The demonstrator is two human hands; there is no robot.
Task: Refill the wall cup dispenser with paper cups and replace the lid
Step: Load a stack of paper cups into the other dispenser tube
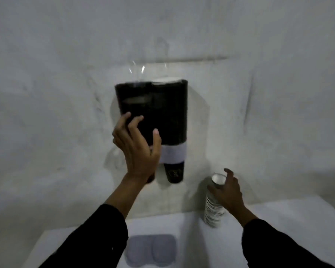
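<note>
A dark two-tube cup dispenser point(162, 113) hangs on the wall, its top uncovered. White cup rims point(165, 81) show at the top of its right tube, and a dark cup point(175, 174) pokes out below. My left hand point(137, 149) is raised against the left tube's front, fingers spread on it. A stack of paper cups point(214, 207) stands on the white table point(278, 213) to the right. My right hand point(227, 192) curls around the stack's upper part. The grey lid point(151, 250) lies flat on the table below the dispenser.
A clear plastic wrap point(137, 70) sticks up above the left tube. The wall point(66, 93) is plain and pale. The table's left edge point(39, 246) runs diagonally at the lower left.
</note>
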